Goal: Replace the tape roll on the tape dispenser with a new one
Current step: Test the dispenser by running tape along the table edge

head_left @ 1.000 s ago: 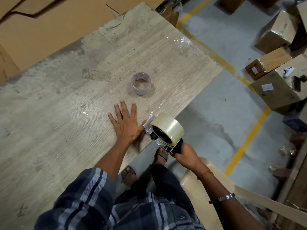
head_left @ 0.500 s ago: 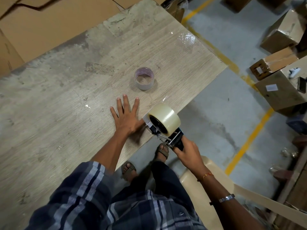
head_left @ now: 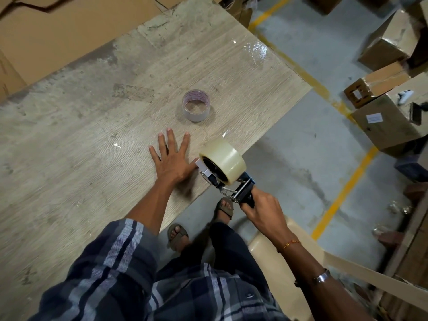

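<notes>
1. My left hand lies flat, fingers spread, on the worn wooden bench.
2. My right hand grips the black-handled tape dispenser, loaded with a full clear tape roll, at the bench edge.
3. An empty cardboard tape core stands farther back on the bench.

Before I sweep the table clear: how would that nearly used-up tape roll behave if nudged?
The spent roll looks like little more than a thin core, so it is probably very light. It rests flat on its end on the table, so a push should slide it, not roll it. Its thin wall may squash if gripped hard.
</notes>
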The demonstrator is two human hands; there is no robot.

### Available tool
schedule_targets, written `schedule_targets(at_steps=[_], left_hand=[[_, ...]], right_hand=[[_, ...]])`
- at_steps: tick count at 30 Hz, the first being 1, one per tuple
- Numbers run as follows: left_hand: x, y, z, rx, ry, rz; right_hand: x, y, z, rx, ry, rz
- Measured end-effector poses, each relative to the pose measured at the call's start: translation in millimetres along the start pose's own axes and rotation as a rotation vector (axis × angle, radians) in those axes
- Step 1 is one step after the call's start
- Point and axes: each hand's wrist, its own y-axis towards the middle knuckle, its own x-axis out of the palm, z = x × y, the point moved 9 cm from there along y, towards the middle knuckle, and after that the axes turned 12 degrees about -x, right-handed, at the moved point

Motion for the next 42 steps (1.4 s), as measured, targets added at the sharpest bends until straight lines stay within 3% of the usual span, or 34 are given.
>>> schedule_targets(at_steps=[16,21,24,27,30,34,37,42], left_hand=[[-3,-2,5,-0.006,0.007,0.039],[3,-36,39,0.255,0.101,0.219],[16,-56,50,0.43,0.164,0.251],[16,-62,51,0.499,0.161,0.253],[3,-73,58,0.551,-0.065,0.182],[0,-76,54,0.418,-0.418,-0.103],[5,-80,50,0.34,-0.423,-0.224],[2,-83,60,0.243,-0.386,-0.268]], right_hand=[[-3,-50,34,0.086,0.091,-0.001],[1,-45,37,0.09,0.118,-0.019],[0,-43,40,0.092,0.13,-0.029],[-1,-40,43,0.091,0.106,-0.051],[-1,-35,44,0.08,0.063,-0.07],[-2,-29,43,0.066,0.015,-0.092],[-5,-26,40,0.054,0.02,-0.09],[-1,-23,41,0.091,0.04,-0.115]])
